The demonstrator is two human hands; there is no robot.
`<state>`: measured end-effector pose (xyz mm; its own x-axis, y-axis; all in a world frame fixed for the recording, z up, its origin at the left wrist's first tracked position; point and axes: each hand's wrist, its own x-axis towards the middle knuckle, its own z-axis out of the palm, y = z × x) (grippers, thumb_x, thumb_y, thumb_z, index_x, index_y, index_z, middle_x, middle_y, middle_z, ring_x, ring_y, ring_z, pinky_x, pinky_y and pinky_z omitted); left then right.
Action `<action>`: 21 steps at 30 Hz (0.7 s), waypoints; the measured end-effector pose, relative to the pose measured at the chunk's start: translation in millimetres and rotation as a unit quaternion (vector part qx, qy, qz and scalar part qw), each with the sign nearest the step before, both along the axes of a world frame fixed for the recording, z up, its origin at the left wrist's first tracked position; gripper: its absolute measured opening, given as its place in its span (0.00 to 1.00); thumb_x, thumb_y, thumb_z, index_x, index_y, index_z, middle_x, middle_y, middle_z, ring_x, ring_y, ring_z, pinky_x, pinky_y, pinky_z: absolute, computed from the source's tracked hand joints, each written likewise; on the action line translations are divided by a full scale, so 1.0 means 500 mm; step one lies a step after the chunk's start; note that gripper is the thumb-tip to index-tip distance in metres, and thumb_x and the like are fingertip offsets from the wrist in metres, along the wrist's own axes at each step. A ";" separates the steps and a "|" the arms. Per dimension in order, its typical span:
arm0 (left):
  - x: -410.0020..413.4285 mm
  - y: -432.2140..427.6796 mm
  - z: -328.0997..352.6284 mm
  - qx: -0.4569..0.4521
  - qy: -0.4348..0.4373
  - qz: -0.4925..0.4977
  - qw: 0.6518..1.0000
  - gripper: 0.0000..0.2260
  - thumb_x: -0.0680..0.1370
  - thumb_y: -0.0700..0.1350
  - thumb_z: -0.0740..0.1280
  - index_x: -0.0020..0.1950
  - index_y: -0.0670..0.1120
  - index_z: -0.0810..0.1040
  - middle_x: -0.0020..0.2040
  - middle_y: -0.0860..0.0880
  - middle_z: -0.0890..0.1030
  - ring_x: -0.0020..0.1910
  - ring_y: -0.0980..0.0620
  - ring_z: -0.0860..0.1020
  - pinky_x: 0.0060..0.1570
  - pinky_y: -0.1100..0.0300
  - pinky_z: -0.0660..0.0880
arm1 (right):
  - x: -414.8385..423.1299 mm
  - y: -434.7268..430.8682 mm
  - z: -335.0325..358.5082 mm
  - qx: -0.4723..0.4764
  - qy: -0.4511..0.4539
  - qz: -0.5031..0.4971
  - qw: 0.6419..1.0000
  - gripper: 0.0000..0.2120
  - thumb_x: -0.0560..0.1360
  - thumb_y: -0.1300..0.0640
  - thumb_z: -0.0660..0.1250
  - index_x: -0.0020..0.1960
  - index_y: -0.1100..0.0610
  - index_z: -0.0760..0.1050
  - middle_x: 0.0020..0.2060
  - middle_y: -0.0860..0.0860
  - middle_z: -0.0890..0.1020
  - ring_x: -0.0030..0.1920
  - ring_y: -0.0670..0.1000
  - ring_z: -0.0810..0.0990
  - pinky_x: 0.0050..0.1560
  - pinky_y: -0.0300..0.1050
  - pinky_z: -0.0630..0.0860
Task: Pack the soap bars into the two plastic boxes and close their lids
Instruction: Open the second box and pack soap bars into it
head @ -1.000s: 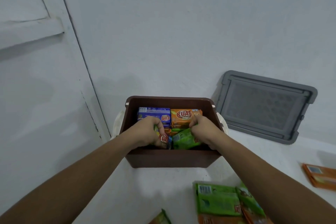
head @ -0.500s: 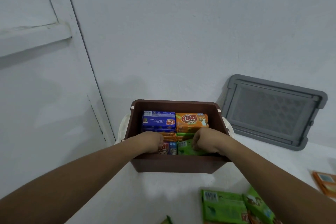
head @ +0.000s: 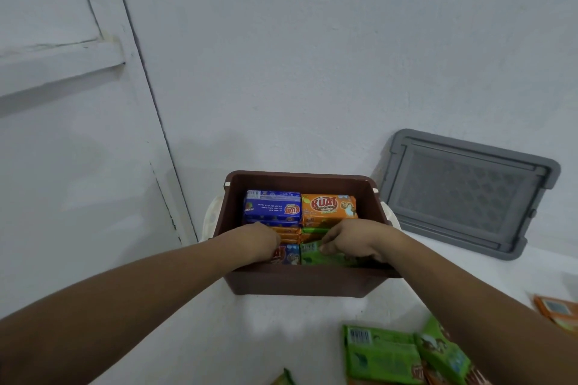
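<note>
Brown box (head: 300,284) packed; left fingers (head: 272,243) grip front blue bar (head: 290,255), right fingers (head: 327,248) green bar (head: 311,256).

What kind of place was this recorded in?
Likely a plain domestic room: bare white wall, white panelled door at left, and a white surface bearing the brown box and loose soap bars.

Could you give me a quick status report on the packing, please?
Left hand on blue bar, grip hidden; right hand pinches green bar. Brown box open, grey lid aside; nothing blocking.
</note>
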<state>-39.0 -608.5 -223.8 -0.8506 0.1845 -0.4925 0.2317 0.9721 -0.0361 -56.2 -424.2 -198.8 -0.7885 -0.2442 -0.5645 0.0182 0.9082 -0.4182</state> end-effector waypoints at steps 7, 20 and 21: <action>0.000 0.016 0.002 -0.066 0.040 -0.009 0.997 0.15 0.82 0.44 0.59 0.68 0.41 0.71 0.62 0.42 0.77 0.60 0.46 0.77 0.62 0.55 0.73 | -0.004 -0.009 -0.010 0.099 0.049 0.075 0.991 0.17 0.80 0.52 0.60 0.66 0.56 0.73 0.62 0.54 0.76 0.61 0.53 0.75 0.62 0.45 0.71; -0.017 0.002 -0.008 0.030 0.076 -0.028 0.996 0.16 0.81 0.47 0.61 0.68 0.43 0.69 0.65 0.43 0.75 0.62 0.47 0.75 0.62 0.55 0.72 | -0.015 -0.013 -0.045 0.201 0.151 0.285 0.925 0.19 0.80 0.58 0.60 0.70 0.51 0.65 0.67 0.56 0.71 0.65 0.58 0.72 0.66 0.50 0.69; -0.018 0.001 -0.009 0.031 0.076 -0.029 0.996 0.17 0.81 0.47 0.62 0.68 0.43 0.69 0.65 0.43 0.75 0.62 0.47 0.75 0.62 0.55 0.72 | -0.016 -0.016 -0.046 0.206 0.155 0.295 0.920 0.20 0.80 0.58 0.60 0.70 0.51 0.65 0.67 0.55 0.71 0.65 0.58 0.72 0.66 0.51 0.69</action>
